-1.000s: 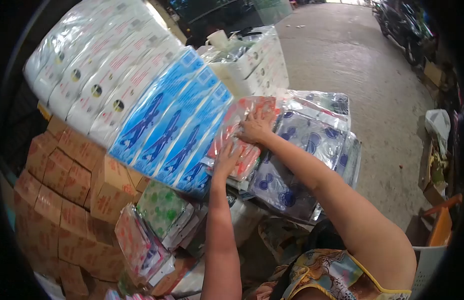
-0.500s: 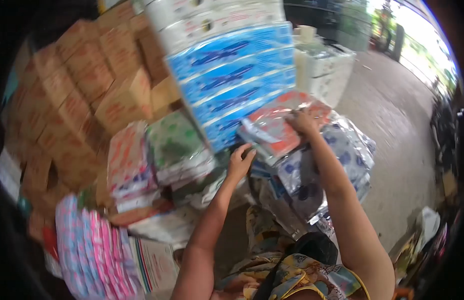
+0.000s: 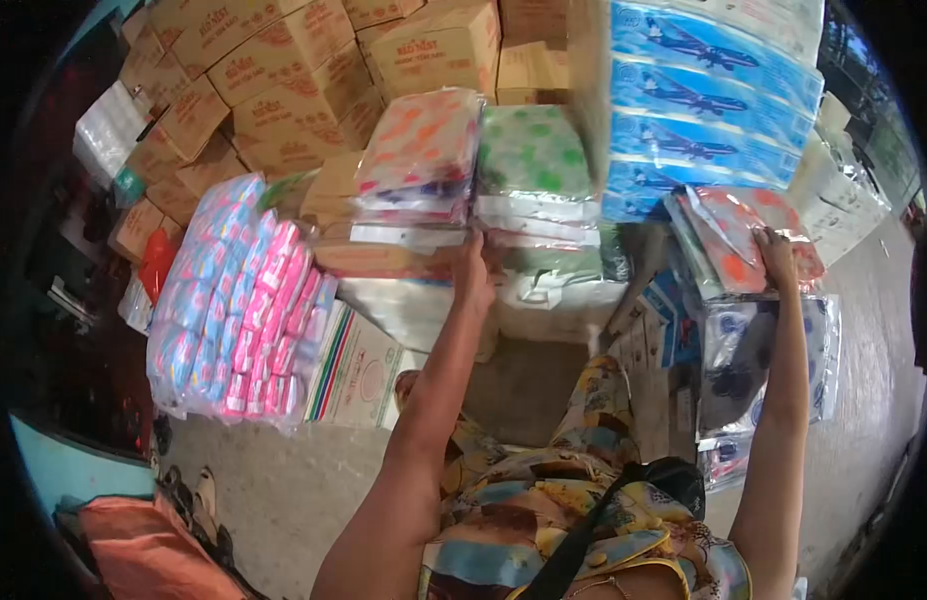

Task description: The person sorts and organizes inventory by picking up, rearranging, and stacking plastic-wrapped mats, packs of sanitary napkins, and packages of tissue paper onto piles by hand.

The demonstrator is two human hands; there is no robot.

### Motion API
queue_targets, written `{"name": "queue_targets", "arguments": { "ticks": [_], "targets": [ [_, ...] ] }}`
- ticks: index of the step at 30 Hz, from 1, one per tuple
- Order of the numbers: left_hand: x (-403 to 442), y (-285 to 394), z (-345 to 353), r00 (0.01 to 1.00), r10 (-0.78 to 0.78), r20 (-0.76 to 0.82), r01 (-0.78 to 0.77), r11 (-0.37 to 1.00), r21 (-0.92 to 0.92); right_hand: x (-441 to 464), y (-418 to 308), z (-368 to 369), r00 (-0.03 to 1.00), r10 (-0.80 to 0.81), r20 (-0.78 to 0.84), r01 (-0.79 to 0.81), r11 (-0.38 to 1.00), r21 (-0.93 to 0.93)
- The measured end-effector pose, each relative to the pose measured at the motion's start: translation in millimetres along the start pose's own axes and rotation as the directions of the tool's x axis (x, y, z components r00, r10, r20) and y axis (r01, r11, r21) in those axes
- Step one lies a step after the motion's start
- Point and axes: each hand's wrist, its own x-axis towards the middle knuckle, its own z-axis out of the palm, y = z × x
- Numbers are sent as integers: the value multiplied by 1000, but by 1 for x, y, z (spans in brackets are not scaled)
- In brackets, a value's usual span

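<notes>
My left hand is at the lower right corner of a stack of red-patterned plastic packets, its fingers blurred and partly hidden. Beside that stack lies a green-patterned stack. On the right, my right hand rests on a red-and-clear packet, its fingers bent over the surface. That packet lies on a pile, with packets of dark blue circles nearer to me.
Brown cartons are piled behind. Blue packs with airplane pictures stand at the back right. Pink and blue bundled packs sit left beside a white box. An orange bag lies lower left.
The view has swung left. My left hand has left the red packet on the right-hand pile and moved across to the left stacks. My right hand stays on the red packet.
</notes>
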Motion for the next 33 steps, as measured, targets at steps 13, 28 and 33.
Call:
{"name": "queue_targets", "arguments": {
  "ticks": [13, 28, 33],
  "targets": [
    [53, 92, 19, 977, 136, -164, -151, 985, -84, 2, 10, 8, 1000, -22, 8, 20, 991, 131],
    [109, 65, 26, 747, 419, -516, -218, 888, 404, 20, 50, 41, 975, -217, -58, 216, 976, -14],
    [100, 85, 33, 694, 597, -403, -158, 671, 724, 26, 43, 51, 995, -23, -102, 39, 986, 161]
  ]
}}
